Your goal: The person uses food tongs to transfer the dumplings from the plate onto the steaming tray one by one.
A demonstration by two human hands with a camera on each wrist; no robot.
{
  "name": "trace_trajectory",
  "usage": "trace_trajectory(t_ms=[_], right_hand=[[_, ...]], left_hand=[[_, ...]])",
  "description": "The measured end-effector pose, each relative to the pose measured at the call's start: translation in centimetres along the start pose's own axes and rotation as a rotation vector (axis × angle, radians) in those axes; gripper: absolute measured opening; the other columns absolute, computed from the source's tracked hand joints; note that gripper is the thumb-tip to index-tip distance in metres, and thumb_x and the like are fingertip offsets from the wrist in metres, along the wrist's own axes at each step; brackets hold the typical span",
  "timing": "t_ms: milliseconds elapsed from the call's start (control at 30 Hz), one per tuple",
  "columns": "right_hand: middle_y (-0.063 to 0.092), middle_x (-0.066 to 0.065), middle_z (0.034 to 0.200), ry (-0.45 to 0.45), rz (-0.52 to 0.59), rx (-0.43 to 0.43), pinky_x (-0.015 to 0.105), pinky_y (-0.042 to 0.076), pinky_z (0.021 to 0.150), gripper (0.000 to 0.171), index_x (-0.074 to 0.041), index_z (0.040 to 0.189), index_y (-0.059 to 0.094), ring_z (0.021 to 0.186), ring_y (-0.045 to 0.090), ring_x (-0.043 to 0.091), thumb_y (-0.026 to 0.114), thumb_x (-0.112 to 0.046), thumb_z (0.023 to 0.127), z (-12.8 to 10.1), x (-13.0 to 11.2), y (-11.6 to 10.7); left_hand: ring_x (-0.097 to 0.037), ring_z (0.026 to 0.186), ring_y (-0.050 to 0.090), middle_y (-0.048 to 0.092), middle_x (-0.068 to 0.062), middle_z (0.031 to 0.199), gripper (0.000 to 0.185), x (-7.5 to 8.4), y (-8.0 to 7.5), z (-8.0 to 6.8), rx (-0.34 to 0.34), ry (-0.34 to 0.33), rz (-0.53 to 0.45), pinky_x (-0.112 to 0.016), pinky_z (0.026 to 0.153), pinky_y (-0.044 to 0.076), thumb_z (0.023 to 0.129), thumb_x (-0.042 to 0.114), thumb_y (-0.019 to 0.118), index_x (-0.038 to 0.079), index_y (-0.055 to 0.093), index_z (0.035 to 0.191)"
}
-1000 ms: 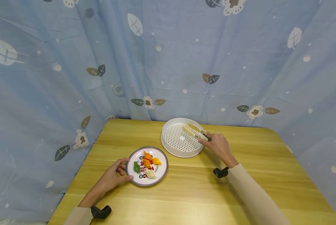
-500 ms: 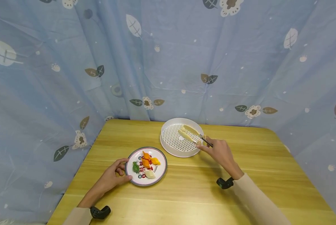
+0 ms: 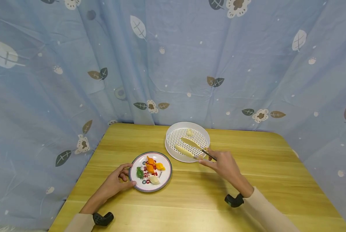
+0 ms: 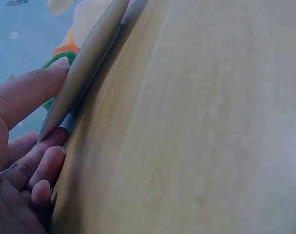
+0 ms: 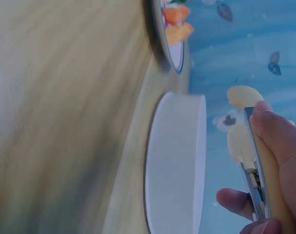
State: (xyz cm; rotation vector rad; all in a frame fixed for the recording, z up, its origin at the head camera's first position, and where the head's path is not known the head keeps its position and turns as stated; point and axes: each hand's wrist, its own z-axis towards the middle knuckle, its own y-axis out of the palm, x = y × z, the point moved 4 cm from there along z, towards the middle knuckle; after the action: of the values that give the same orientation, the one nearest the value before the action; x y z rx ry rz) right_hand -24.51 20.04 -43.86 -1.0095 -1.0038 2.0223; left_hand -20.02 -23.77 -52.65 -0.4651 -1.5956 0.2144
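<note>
My left hand (image 3: 116, 182) grips the left rim of a round white plate (image 3: 165, 176), thumb on top and fingers beneath, as the left wrist view shows. On the plate lie a green dumpling (image 3: 139, 172), two orange dumplings (image 3: 150, 169), a yellow dumpling (image 3: 160, 166) and a white dumpling (image 3: 154, 179). My right hand (image 3: 225, 164) holds tongs (image 3: 191, 143) with cream tips, spread apart with nothing between them. The tips hover over a white perforated steamer tray (image 3: 177, 156). Another whitish dumpling (image 3: 189, 132) sits toward the tray's back.
Plate and tray stand on a wooden table (image 3: 190, 206), the tray behind and to the right of the plate. A blue patterned curtain (image 3: 173, 64) hangs just behind the table's back edge and along both sides.
The tongs have drawn back toward the front left of the tray and spread wider. The whitish dumpling now rests apart from them in the tray. My left hand and the plate stay put.
</note>
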Motion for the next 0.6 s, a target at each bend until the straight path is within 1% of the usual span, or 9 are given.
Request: trace_trajectory(t_ms=[133, 300, 467, 600], right_hand=[[0.058, -0.018, 0.072, -0.017, 0.015, -0.027, 0.023, 0.028, 0.045, 0.066, -0.012, 0.126, 0.075, 0.049, 0.025, -0.001, 0.077, -0.062, 0.083, -0.5, -1.0, 0.2], [0.055, -0.02, 0.07, -0.019, 0.048, -0.06, 0.022, 0.027, 0.046, 0.066, -0.01, 0.121, 0.077, 0.05, 0.024, -0.002, 0.078, -0.063, 0.081, -1.2, -2.2, 0.8], [0.055, -0.022, 0.07, -0.015, 0.057, -0.095, 0.022, 0.03, 0.045, 0.067, -0.012, 0.118, 0.079, 0.049, 0.027, -0.003, 0.075, -0.068, 0.081, -1.7, -3.1, 1.5], [0.055, -0.022, 0.072, -0.05, 0.061, -0.095, 0.021, 0.033, 0.046, 0.061, -0.017, 0.115, 0.079, 0.051, 0.034, -0.003, 0.074, -0.068, 0.081, -2.1, -3.7, 2.2]], left_hand=[[-0.024, 0.091, 0.049, 0.059, -0.011, 0.111, 0.077, 0.0, 0.0, 0.0, 0.008, -0.006, 0.008, -0.028, 0.072, 0.042, 0.081, 0.024, 0.091, 0.014, 0.051, 0.146], [-0.024, 0.091, 0.048, 0.059, -0.011, 0.112, 0.076, 0.1, 0.1, 0.0, 0.01, -0.001, 0.016, -0.029, 0.072, 0.041, 0.081, 0.024, 0.091, 0.014, 0.051, 0.146], [-0.024, 0.091, 0.048, 0.059, -0.011, 0.113, 0.076, 0.2, 0.1, -0.1, 0.012, -0.002, 0.015, -0.029, 0.073, 0.041, 0.082, 0.024, 0.09, 0.014, 0.051, 0.146], [-0.024, 0.091, 0.049, 0.06, -0.011, 0.113, 0.075, 0.2, 0.1, -0.1, 0.012, -0.008, 0.014, -0.029, 0.073, 0.041, 0.082, 0.025, 0.09, 0.015, 0.051, 0.146]])
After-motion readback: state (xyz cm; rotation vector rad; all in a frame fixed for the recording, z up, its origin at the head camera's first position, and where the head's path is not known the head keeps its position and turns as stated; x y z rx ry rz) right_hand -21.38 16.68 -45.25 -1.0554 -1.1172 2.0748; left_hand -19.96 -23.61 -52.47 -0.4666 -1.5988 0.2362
